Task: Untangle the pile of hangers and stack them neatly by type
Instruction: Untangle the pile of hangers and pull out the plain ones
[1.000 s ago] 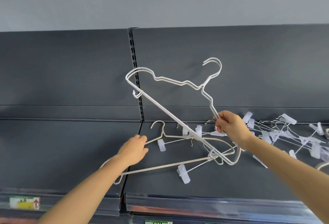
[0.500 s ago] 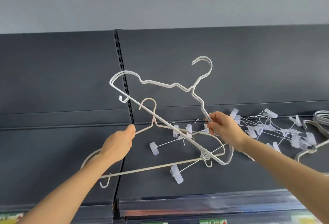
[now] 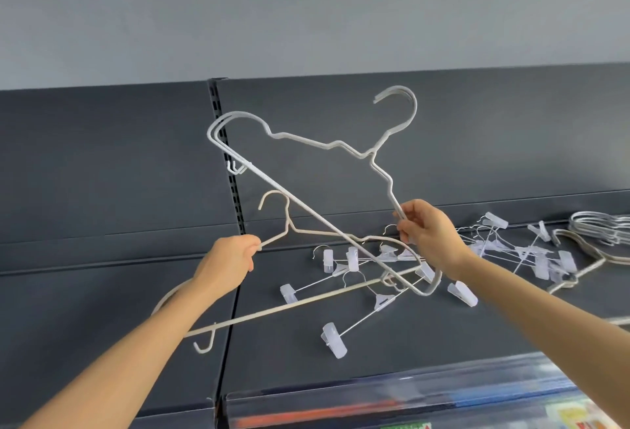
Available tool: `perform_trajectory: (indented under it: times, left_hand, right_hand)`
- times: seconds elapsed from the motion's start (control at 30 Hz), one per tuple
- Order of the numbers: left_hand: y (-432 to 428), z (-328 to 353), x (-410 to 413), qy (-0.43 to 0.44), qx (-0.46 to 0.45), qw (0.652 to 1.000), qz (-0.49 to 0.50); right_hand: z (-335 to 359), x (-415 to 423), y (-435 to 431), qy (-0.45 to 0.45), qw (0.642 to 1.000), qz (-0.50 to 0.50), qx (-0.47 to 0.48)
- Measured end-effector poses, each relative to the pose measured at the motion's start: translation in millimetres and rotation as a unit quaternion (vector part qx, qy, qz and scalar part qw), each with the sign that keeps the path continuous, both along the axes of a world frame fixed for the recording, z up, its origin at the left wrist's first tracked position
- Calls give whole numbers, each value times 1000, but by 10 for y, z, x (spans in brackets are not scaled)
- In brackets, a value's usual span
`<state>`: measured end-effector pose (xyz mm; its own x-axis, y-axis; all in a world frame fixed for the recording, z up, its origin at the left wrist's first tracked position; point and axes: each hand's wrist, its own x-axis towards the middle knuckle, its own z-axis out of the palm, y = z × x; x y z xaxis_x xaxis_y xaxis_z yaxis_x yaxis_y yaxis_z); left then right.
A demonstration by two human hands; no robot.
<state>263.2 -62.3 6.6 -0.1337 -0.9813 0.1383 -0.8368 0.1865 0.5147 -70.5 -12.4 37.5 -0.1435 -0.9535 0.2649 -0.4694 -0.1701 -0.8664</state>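
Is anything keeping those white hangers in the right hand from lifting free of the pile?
Yes. The white hangers in the right hand cross through the beige hanger gripped by the left hand, and clip hangers hang tangled at their lower corner.

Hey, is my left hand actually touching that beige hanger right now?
Touching. The head view shows the left hand with its fingers curled round the beige hanger at its shoulder wire, just below the hook.
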Motion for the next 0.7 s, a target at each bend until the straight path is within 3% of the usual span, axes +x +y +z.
perform_trajectory:
  times: [0.33,0.53,0.7]
  left_hand:
    - [-61,43,-225,32,25,999,-14]
    - [-80,122,-299,50,16,999,-13]
    - [-71,105,-363,59,20,998,-26]
  right_hand:
    - [31,-183,243,32,993,-95,-63]
    - [51,-363,331,-22,988,-144,-49]
    - [43,-391,445,-59,989,-127,-53]
